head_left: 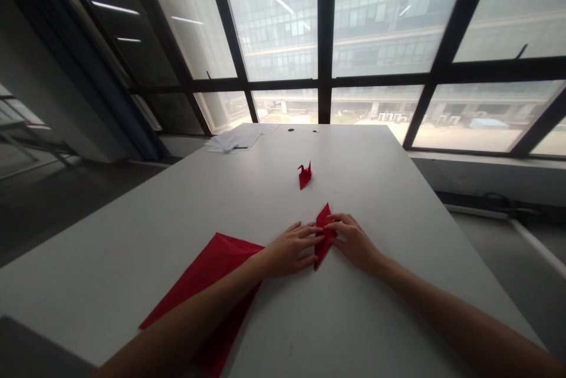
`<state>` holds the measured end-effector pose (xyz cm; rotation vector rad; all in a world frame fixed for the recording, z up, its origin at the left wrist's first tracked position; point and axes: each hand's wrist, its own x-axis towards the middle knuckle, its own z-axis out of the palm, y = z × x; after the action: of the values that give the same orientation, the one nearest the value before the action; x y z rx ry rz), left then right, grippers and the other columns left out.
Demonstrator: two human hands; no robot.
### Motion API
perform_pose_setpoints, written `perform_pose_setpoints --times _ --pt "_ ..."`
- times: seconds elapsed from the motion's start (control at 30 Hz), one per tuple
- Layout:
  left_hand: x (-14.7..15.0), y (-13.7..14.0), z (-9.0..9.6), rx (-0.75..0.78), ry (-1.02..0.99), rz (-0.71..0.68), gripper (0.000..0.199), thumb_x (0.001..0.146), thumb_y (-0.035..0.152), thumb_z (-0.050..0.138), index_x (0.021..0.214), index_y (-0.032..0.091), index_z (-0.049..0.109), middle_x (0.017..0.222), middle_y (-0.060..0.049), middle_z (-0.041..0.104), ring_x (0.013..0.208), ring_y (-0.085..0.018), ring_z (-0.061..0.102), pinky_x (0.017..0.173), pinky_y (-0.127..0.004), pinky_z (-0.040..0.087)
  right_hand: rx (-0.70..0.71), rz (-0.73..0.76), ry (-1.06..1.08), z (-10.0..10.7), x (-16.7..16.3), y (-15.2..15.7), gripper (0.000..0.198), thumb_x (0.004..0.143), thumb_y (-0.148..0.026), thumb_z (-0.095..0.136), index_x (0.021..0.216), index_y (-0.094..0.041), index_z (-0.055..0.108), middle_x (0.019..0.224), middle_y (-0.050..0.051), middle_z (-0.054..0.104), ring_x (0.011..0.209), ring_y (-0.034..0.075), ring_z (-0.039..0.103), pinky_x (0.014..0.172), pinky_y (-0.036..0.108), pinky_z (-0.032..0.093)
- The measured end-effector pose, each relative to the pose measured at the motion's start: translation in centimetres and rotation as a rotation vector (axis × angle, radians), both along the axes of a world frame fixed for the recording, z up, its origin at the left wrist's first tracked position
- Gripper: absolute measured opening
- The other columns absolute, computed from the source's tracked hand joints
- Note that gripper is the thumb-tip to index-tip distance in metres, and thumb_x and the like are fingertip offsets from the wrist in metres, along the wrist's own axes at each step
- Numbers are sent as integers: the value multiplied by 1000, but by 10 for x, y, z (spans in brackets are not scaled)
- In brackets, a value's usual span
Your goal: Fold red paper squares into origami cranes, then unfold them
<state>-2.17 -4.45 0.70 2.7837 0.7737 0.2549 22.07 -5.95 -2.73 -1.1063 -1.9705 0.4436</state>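
A folded piece of red origami paper (324, 220) lies on the white table, long and pointed at both ends. My left hand (294, 249) rests on its left side, fingers stretched across the edge. From the right, my right hand (351, 237) bends its fingers onto the paper's middle, thumb and fingertips pressed on it. The fingertips cover part of the folds. Just beyond stands a finished red paper crane (305, 176). Under my left forearm lies a larger sheet of red paper (203, 269), partly hidden by the arm.
The white table (375, 177) reaches toward large windows (283, 18) with dark frames. Loose white papers (239, 137) with a dark pen-like item lie at its far left corner. A dark curtain (101, 71) hangs at the left.
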Motion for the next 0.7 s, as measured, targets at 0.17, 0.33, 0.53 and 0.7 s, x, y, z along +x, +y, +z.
perform_pose_setpoints --times 0.17,0.33,0.53,0.7 --pt "1 -1 4 -28 4 -3 54 95 39 56 147 35 40 155 0 40 143 -24 35 122 -47 18 3 -107 81 7 1 -3 32 87 -11 52 110 -25 70 114 8 65 102 22 61 93 40 51" --pt "2 -2 5 -24 2 4 55 94 37 57 147 35 41 155 1 40 143 -24 35 123 -46 18 -159 -172 362 11 -2 -4 24 88 -26 55 105 -20 70 119 11 63 101 23 64 79 35 57" --pt "3 -3 7 3 15 8 54 94 39 56 146 35 41 154 0 41 143 -23 36 122 -45 19 -228 -160 546 11 -3 -4 24 88 -36 58 101 -22 73 125 10 64 118 27 58 102 47 48" --pt "3 -3 6 18 14 -5 55 93 36 58 145 34 43 153 -1 42 143 -23 36 122 -45 22 -399 -115 736 14 -4 -4 29 86 -43 62 100 -19 71 120 13 65 109 28 63 81 42 60"
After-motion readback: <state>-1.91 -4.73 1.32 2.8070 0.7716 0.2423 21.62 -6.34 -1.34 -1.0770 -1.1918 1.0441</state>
